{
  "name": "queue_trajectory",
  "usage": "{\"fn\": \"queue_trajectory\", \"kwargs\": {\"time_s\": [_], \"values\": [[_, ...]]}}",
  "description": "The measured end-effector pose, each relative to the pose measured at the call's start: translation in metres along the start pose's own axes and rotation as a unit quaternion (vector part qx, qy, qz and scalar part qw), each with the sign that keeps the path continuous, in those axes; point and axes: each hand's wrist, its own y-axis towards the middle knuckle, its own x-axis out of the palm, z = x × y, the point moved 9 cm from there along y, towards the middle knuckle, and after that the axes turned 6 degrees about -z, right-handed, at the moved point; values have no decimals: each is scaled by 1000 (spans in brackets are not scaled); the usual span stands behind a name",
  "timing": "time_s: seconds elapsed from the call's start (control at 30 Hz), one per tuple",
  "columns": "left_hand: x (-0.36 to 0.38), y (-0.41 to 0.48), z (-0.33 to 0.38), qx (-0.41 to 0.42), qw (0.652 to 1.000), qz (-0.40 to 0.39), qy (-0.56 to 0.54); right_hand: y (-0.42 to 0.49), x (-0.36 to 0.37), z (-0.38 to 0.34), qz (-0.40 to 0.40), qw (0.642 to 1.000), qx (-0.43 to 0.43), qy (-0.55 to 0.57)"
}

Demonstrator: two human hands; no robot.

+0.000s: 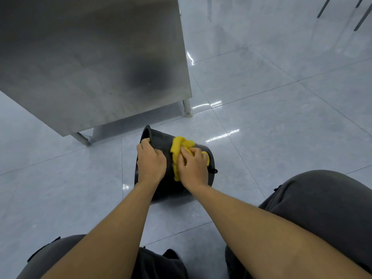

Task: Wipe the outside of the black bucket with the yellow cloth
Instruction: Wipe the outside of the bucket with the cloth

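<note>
The black bucket lies on its side on the tiled floor, its open mouth turned to the left and away from me. My left hand grips the rim and wall at the left end. The yellow cloth is bunched on top of the bucket's outer wall. My right hand presses down on the cloth, fingers curled into it. Both hands hide much of the bucket's near side.
A stainless steel table stands just behind the bucket, with legs close to its mouth. My knees in dark trousers flank the lower view. Glossy grey floor tiles spread to the right, chair legs at the far corner.
</note>
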Motion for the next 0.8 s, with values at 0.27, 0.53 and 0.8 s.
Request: {"fn": "queue_trajectory", "kwargs": {"time_s": [0.27,0.53,0.8], "values": [[12,-4,-8,-32,996,-77,44,-4,-3,20,-13,994,105,28],[8,-5,-14,-47,998,-25,-41,-7,9,-48,-29,991,-132,-3],[8,-2,-8,-12,999,-33,34,1,-1,60,-21,984,175,3]]}}
